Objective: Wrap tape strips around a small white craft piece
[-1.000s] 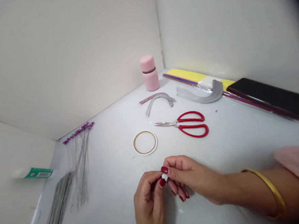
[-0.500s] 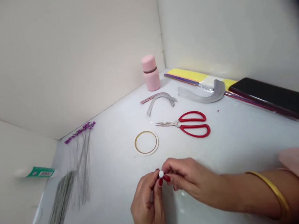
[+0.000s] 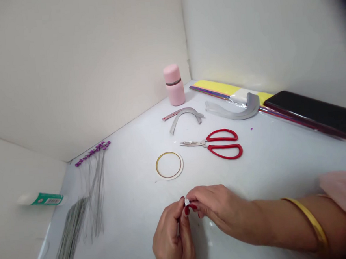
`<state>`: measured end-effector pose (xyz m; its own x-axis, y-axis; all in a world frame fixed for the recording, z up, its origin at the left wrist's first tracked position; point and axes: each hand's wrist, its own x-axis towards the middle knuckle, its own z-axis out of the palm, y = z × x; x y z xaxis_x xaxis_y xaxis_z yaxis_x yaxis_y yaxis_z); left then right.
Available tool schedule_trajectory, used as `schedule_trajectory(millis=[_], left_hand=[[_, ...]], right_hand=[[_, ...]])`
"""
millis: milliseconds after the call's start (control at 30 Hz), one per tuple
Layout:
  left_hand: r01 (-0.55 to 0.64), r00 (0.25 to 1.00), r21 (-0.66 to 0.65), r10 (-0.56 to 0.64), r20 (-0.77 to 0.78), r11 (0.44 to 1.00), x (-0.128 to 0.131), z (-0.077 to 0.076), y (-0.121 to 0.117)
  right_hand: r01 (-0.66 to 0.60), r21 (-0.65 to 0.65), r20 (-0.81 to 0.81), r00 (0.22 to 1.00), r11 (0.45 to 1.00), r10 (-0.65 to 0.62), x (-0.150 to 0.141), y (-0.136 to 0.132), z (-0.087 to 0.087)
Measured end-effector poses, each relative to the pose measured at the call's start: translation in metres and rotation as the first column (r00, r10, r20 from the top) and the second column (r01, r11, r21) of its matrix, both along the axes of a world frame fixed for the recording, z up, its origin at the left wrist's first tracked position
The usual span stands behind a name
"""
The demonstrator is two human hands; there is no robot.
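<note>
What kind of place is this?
Likely a small craft bench: red-handled scissors, a bundle of thin wires, and a small white piece pinched between the left hand and right hand.

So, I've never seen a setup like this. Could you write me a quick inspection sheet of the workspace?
Surface: white tabletop set in a corner.
Job's things: small white piece, too small to identify, pinched between both hands.
Hands: left hand and right hand, both bare with red nails.
Clutter: red-handled scissors, gold-edged tape roll, pink bottle, black phone, green-labelled tube, purple-tipped wire stems.
Cables: nothing seen.
Surroundings: off-white walls, pink sleeve, gold bangle on the right arm.
</note>
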<state>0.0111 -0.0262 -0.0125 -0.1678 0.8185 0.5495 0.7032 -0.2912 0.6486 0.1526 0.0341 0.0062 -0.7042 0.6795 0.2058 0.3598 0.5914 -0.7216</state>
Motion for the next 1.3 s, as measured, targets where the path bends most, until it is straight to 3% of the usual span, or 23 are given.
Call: schedule_trajectory(millis=[167, 333, 400, 567, 667, 833, 1000, 1100, 1300], left_hand=[[-0.006, 1.0, 0.019, 0.006, -0.03, 1.0, 0.002, 0.001, 0.001], [-0.032, 0.999, 0.007, 0.033, -0.012, 0.999, 0.005, 0.001, 0.003], [-0.037, 0.997, -0.029, 0.039, 0.064, 0.999, 0.004, 0.001, 0.003], [0.096, 0.924, -0.172, -0.024, 0.381, 0.98, -0.003, 0.003, 0.004], [0.134, 0.897, -0.161, -0.051, 0.44, 0.978, -0.005, 0.005, 0.004], [0.19, 0.893, -0.15, -0.107, 0.438, 0.97, -0.006, 0.005, 0.005], [0.213, 0.896, -0.167, -0.124, 0.426, 0.963, -0.009, 0.005, 0.008], [0.234, 0.891, -0.147, -0.151, 0.428, 0.961, -0.008, 0.004, 0.008], [0.095, 0.933, -0.172, -0.027, 0.358, 0.981, -0.002, 0.001, 0.001]], right_hand=[[0.0, 0.136, 0.004, 1.0, 0.991, -0.001, -0.001, -0.003, -0.008], [0.025, 0.18, 0.033, 0.999, 0.983, -0.031, -0.006, -0.002, -0.01], [0.032, 0.17, 0.021, 0.999, 0.985, -0.037, -0.007, -0.001, -0.008], [0.034, -0.06, -0.09, 0.995, 0.998, -0.039, -0.004, 0.003, 0.003], [-0.01, -0.077, -0.126, 0.992, 0.997, 0.0, -0.002, 0.003, 0.004], [-0.001, -0.206, -0.184, 0.982, 0.979, -0.038, -0.002, 0.002, 0.003], [0.028, -0.414, -0.19, 0.975, 0.91, -0.116, -0.002, 0.005, 0.005], [0.029, -0.465, -0.199, 0.971, 0.885, -0.136, -0.002, 0.006, 0.006], [0.011, -0.484, -0.223, 0.965, 0.875, -0.136, -0.002, 0.005, 0.006]])
